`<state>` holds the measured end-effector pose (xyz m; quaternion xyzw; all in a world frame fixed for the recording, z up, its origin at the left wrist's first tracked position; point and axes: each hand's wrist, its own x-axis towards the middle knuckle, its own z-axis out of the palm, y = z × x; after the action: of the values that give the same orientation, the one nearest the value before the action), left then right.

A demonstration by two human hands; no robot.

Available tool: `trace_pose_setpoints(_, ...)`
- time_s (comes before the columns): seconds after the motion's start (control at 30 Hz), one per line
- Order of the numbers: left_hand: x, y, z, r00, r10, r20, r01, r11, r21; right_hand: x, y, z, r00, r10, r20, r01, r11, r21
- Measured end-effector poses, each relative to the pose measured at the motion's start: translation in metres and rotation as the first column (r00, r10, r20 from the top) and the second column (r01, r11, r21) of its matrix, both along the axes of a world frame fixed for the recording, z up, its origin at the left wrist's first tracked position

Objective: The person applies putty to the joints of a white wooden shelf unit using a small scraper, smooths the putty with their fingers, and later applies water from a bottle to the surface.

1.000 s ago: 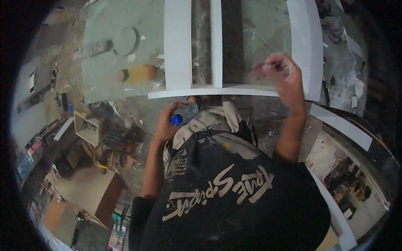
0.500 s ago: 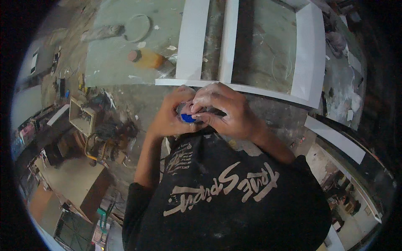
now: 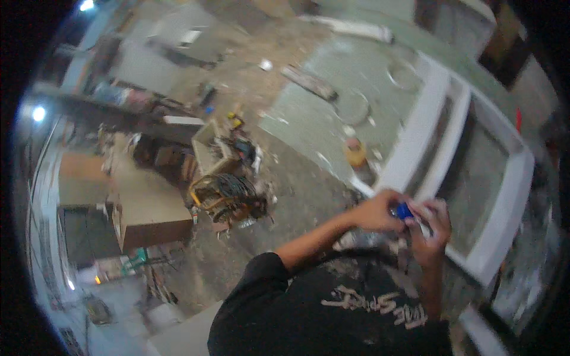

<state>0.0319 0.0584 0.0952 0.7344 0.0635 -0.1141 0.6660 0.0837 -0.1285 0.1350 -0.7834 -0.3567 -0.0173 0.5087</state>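
Observation:
A small blue object sits between my two hands, in front of my chest. Its kind is hard to make out, because fingers cover much of it. My left hand curls round it from the left, closed. On the other side my right hand, whitish with dust on the fingers, closes its fingertips against it. Just beyond the hands lies a white frame with long bars, on a greenish sheet. A bottle of yellow-orange liquid with a pinkish cap stands or lies left of the frame; which, I cannot tell.
On the floor to the left are a cable reel with a yellow frame and an open wooden box of tools. Farther left stands a brown box-like cabinet. A ring-shaped coil lies on the sheet.
The view has swung left, so hands and frame now appear farther right and more of the workshop's left side shows. Both hands keep hold of the blue object.

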Motion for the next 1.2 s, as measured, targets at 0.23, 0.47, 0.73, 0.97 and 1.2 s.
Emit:
trace_pose_setpoints(0.23, 0.021, -0.002, -0.063, 0.952, -0.3, -0.066, 0.243, 0.867, -0.436, 0.003, 0.006, -0.028, 0.994, -0.051, -0.092, 0.053, 0.998, 0.021)
trace_pose_setpoints(0.47, -0.02, -0.002, -0.065, 0.977, -0.193, 0.09, 0.212, 0.915, -0.345, 0.015, 0.007, -0.05, 0.99, -0.083, -0.114, 0.094, 0.991, 0.094)
trace_pose_setpoints(0.73, 0.011, 0.005, -0.039, 0.984, -0.172, 0.034, 0.175, 0.943, -0.284, 0.034, 0.006, -0.05, 0.968, -0.201, -0.151, 0.222, 0.965, 0.141)
trace_pose_setpoints(0.97, 0.034, 0.022, -0.008, 0.869, -0.383, -0.313, 0.351, 0.923, -0.155, 0.04, -0.012, -0.093, 0.914, -0.198, -0.355, 0.278, 0.942, 0.19)
trace_pose_setpoints(1.2, 0.006, 0.02, 0.004, 0.77, -0.424, -0.477, 0.343, 0.905, -0.252, 0.005, -0.018, -0.116, 0.861, -0.168, -0.48, 0.3, 0.93, 0.212)
